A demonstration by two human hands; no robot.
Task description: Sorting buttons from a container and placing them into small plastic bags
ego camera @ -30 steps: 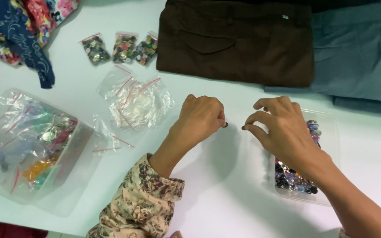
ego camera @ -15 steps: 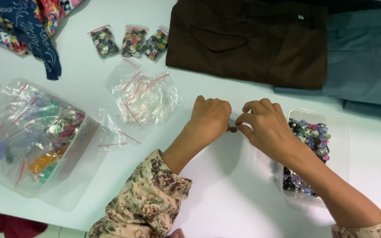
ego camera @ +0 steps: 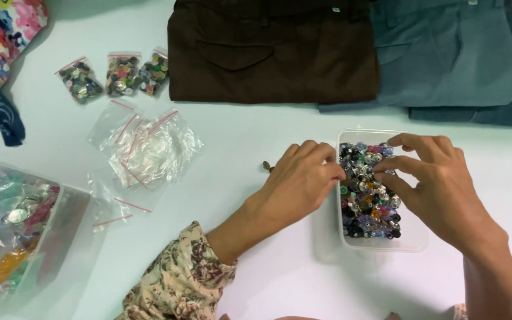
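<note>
Your clear rectangular plastic tub (ego camera: 413, 240) is sitting flat on the white tabletop (ego camera: 268, 261), holding a heap of mixed coloured buttons (ego camera: 367, 204); one small dark button (ego camera: 266, 165) is lying just left of it.

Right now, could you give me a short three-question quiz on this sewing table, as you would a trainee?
1. True or false: both hands are at the clear tub of mixed buttons.
2. How many small filled button bags lie near the brown trousers? A) one B) three C) five
3. What lies between the filled bags and the left hand?

Key
1. True: the right hand has its fingertips in the buttons, and the left hand is at the tub's left wall.
2. B.
3. A heap of empty zip bags.
</note>
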